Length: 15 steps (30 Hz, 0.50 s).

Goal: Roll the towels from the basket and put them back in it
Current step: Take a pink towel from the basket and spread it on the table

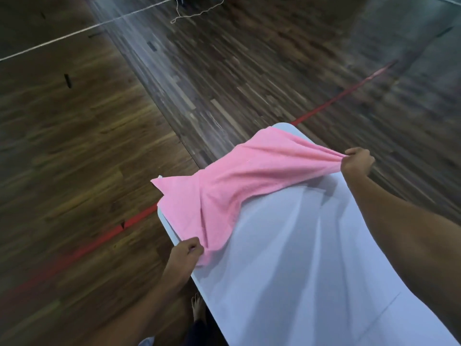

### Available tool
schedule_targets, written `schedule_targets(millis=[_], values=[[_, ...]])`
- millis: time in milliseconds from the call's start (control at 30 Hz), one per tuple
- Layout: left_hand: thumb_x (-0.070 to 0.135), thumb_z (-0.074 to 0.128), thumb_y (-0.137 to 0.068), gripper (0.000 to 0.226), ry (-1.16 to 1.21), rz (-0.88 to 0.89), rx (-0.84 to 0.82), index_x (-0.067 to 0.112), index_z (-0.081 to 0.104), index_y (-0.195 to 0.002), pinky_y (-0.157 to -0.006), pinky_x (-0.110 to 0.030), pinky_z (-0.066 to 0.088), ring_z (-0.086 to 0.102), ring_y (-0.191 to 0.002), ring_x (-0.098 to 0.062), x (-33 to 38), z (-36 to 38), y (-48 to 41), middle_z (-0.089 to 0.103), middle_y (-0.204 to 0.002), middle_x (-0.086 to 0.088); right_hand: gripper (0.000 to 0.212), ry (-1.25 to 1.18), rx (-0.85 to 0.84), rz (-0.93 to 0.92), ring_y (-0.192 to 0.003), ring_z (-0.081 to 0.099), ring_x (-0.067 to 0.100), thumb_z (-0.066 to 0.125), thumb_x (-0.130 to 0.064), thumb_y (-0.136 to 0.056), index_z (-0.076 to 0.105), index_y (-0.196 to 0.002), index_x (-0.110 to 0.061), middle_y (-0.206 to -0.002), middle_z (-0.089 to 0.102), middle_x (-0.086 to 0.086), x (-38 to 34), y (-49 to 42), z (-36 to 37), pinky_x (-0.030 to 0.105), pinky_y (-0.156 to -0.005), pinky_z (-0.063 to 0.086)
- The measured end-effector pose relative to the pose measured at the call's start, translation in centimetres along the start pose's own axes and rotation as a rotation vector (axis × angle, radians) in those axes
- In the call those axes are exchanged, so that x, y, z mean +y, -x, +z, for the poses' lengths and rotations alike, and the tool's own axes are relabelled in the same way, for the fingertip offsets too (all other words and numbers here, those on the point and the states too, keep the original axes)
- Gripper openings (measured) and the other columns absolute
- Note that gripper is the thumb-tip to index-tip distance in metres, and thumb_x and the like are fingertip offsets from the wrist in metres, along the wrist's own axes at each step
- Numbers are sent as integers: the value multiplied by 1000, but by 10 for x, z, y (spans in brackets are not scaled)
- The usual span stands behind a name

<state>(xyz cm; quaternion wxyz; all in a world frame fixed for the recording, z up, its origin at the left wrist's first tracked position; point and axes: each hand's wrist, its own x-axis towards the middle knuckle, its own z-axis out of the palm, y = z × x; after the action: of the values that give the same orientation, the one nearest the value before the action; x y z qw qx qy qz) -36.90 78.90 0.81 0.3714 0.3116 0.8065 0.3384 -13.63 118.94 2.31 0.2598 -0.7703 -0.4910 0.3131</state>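
Towel point(237, 186) stretched across the table point(299, 270) end!
My left hand point(187, 250) pinches the near corner, the middle's bunched, one corner hangs off the edge, my right hand point(357, 161) clenches the other end. If either pinch slips, I reckon it slides to the floor point(99, 146).

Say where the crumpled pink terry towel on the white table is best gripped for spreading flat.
Probably by its two opposite corners, reached from either side of the white table, as now: the left hand pinches one, the right hand the bunched other. The pink terry towel lies creased between them, so pulling outward should flatten it.
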Motion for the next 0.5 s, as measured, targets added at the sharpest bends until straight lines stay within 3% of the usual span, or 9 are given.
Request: schedule_targets(millis=[133, 200, 300, 400, 500], values=[[24, 53, -83, 32, -164, -16, -197, 22, 43, -52, -53, -14, 29, 39, -51, -4, -19, 24, 1, 37, -51, 8, 41, 148, 2, -35, -112, 57, 43, 42, 7, -89, 71, -113, -9, -120, 62, 27, 34, -8, -6, 37, -95, 47], [41, 45, -78, 36, -287, -20, -210, 10, 54, -64, -60, -26, 38, 45, -56, -7, -29, 31, -6, 49, -59, 0, 40, 219, -16, -63, -114, 58, 42, 43, 8, -89, 72, -110, -10, -119, 62, 25, 43, -7, -2, 39, -96, 47], [37, 46, -88, 30, -428, 20, -218, 13, 62, -81, -78, -34, 50, 59, -76, -11, -37, 38, -19, 64, -80, -2, 39, 290, -52, -99, -112, 59, 41, 43, 8, -88, 72, -107, -10, -118, 63, 24, 54, -11, 9, 41, -94, 48], [30, 45, -100, 8, -422, 73, -189, 25, 51, -101, -76, -29, 52, 62, -79, -11, -32, 42, -33, 65, -88, 1, 35, 413, -63, -167, -109, 59, 41, 46, 8, -86, 71, -105, -9, -113, 65, 23, 62, -18, 20, 41, -89, 48], [39, 35, -103, 13, -452, 64, -157, 38, 33, -116, -73, -28, 51, 62, -73, -11, -27, 48, -50, 66, -85, 3, 28, 665, 20, -306, -112, 52, 36, 55, -1, -84, 68, -106, -13, -115, 61, 16, 69, -21, 35, 41, -94, 37]])
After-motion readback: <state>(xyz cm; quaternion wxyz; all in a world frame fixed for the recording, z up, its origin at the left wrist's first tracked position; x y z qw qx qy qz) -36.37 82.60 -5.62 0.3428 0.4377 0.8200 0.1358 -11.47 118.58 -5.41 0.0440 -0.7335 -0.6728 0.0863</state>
